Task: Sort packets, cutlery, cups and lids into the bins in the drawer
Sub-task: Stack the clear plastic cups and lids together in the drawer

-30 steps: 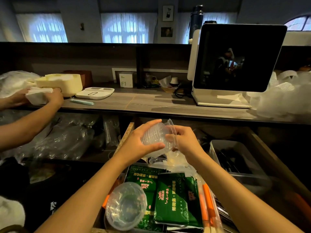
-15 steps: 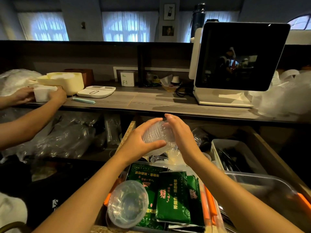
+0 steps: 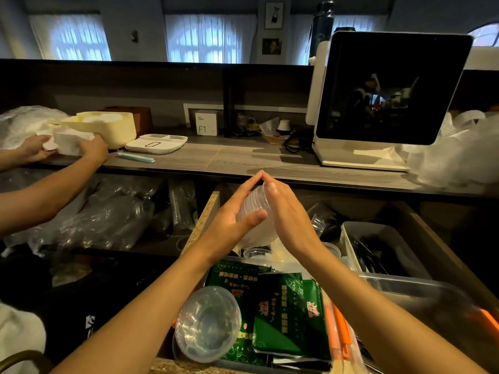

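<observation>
Head view — we held a stack of clear cups [image 3: 253,203] above the drawer [image 3: 421,225], pressed between the flat left hand [image 3: 232,222] and right hand [image 3: 286,214], fingers straight. Green packets [image 3: 286,311] and a lidded tub [image 3: 208,322] lay heaped together in one bin; black cutlery [image 3: 370,255] filled another — sorting, we judged, partly done.

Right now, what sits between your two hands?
In the head view, a stack of clear plastic cups is pressed between the left hand and right hand, fingertips meeting above it.
</observation>
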Available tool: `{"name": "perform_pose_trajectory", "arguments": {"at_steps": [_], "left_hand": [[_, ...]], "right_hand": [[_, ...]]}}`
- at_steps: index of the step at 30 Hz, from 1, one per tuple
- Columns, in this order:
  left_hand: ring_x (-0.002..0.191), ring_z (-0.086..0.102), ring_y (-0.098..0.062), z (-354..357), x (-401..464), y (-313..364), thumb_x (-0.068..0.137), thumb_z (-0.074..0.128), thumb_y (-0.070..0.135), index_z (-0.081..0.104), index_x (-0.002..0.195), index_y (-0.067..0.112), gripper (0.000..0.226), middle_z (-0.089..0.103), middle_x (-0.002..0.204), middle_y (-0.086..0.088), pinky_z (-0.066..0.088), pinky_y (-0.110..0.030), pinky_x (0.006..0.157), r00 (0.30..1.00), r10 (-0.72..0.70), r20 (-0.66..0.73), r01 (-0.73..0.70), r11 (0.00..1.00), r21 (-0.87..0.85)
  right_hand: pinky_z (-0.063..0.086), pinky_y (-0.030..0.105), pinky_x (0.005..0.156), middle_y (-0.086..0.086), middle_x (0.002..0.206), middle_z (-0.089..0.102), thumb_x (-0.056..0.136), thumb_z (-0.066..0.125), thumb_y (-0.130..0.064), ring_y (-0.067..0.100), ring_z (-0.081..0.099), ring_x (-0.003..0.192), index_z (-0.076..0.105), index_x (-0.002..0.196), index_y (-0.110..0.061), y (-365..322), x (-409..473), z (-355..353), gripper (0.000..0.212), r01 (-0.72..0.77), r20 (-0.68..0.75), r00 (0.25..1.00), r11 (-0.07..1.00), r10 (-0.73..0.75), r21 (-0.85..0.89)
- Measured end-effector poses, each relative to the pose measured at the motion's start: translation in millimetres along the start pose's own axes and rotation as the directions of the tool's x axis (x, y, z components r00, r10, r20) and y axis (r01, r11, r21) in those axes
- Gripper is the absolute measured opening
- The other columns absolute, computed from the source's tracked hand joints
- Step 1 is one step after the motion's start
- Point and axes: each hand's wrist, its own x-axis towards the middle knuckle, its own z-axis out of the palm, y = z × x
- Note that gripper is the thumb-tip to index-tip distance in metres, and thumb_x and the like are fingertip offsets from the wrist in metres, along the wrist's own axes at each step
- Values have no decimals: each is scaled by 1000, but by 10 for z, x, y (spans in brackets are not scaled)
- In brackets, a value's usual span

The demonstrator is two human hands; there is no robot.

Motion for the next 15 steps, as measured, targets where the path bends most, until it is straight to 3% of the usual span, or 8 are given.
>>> {"name": "perform_pose_trajectory", "arguments": {"at_steps": [4, 7, 9, 10, 13, 15], "left_hand": [[133, 30, 22, 15, 6, -21, 59, 46, 98, 25, 150, 49, 105, 29, 148, 37, 31, -11, 105, 997, -73, -24, 70, 991, -117], [127, 48, 11, 1, 19, -20, 66, 56, 86, 44, 141, 43, 87, 54, 133, 35, 42, -25, 108, 990, -137, -17, 133, 980, -151], [113, 64, -4, -26, 34, -20, 74, 56, 70, 60, 125, 41, 59, 69, 115, 24, 52, -41, 100, 987, -159, -7, 156, 972, -175], [111, 66, -13, -47, 38, -29, 76, 56, 65, 64, 122, 39, 53, 70, 116, 15, 52, -51, 100, 987, -160, -13, 155, 968, -199], [117, 64, -30, -109, 37, -62, 76, 61, 56, 65, 126, 33, 55, 68, 126, -4, 45, -67, 101, 981, -162, -105, 116, 929, -350], [120, 61, -35, -117, 29, -68, 78, 61, 49, 63, 128, 28, 55, 65, 128, -11, 42, -68, 103, 980, -142, -142, 76, 916, -394]], "right_hand": [[21, 29, 117, -15, 156, 29, 105, 25, -40, 2, 23, 143, 30, 150, -35, 5, -22, 51, 45, 81, 34, 997, 971, -76, -226], [17, 30, 120, -11, 158, 26, 106, 28, -36, 4, 20, 145, 29, 151, -31, -9, -11, 55, 45, 102, 84, 993, 967, -84, -234], [19, 28, 120, -10, 158, 27, 106, 33, -32, 2, 21, 145, 31, 150, -29, 21, 6, 17, 44, 77, 145, 987, 995, -66, -68], [22, 26, 118, -11, 157, 30, 106, 35, -30, 1, 25, 143, 33, 149, -29, 29, 12, -4, 43, 23, 152, 988, 998, -32, 62], [38, 38, 111, -8, 150, 43, 102, 41, -42, 12, 41, 136, 41, 144, -37, 61, 45, -23, 42, -189, 55, 982, 887, 183, 422], [48, 44, 100, 1, 139, 55, 100, 40, -51, 21, 52, 127, 51, 137, -33, 41, 40, 0, 42, -342, 118, 937, 791, 329, 508]]}}
